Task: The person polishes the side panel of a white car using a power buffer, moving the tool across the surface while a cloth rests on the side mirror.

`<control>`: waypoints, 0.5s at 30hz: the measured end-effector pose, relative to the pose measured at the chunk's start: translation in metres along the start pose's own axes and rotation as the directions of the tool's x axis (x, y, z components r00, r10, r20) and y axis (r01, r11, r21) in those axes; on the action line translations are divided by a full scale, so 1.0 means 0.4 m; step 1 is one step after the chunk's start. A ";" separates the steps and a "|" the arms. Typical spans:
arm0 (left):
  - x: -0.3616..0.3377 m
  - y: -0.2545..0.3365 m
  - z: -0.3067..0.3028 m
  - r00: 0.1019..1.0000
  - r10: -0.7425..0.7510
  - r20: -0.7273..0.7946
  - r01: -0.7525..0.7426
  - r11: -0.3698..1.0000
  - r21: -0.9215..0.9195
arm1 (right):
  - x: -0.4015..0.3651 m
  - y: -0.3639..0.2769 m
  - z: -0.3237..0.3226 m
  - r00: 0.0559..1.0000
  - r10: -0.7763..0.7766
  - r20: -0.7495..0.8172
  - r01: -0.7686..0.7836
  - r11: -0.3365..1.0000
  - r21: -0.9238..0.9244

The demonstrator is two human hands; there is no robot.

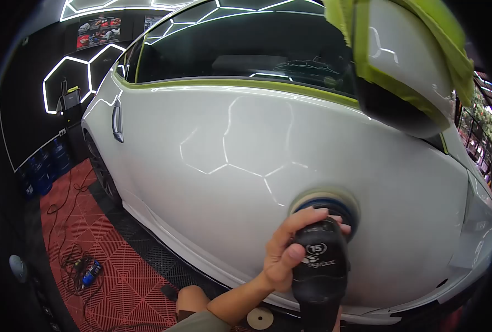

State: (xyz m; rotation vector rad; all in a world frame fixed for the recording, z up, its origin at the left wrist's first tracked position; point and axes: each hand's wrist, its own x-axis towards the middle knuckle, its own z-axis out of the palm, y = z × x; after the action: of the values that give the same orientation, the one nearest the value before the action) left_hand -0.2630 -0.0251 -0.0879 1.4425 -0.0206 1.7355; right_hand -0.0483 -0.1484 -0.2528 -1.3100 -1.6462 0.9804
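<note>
A black polisher [319,265] marked "15" has its round pad [326,200] against the white car door [202,144], low and right of centre. The pad's edge looks blurred. My left hand [282,252] wraps round the polisher's head, with fingers over its top and the thumb on the near side. Of my right hand [339,320], only a sliver of skin shows beside the polisher's body at the bottom edge; its fingers are hidden.
Green tape lines the window and partly covers the side mirror [409,72]. A round pad [260,318] lies below the door. A blue tool [91,274] and coiled cords [74,265] lie on the red floor tiles [127,276]. Blue containers [49,165] stand at the left wall.
</note>
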 end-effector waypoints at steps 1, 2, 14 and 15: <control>0.000 0.030 -0.048 0.998 0.006 -0.062 -0.009 0.999 -0.045 | 0.030 -0.056 0.050 0.995 -0.096 0.024 0.092 0.989 0.115; 0.004 0.059 -0.096 0.998 0.011 -0.066 -0.013 0.999 -0.031 | 0.050 -0.113 0.098 0.996 -0.084 0.011 0.081 0.979 0.188; 0.068 0.268 -0.548 0.930 0.264 -0.254 -0.212 0.953 0.215 | 0.220 -0.296 0.508 0.983 0.027 0.180 -0.018 0.998 -0.053; 0.071 0.279 -0.571 0.932 0.282 -0.230 -0.232 0.947 0.221 | 0.229 -0.313 0.527 0.984 0.032 0.176 -0.024 0.999 -0.048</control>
State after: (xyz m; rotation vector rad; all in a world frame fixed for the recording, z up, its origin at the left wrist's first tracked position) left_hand -0.5113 0.0367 -0.0870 1.3837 0.1024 2.1847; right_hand -0.3012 -0.0982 -0.2079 -1.3110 -1.7969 1.1092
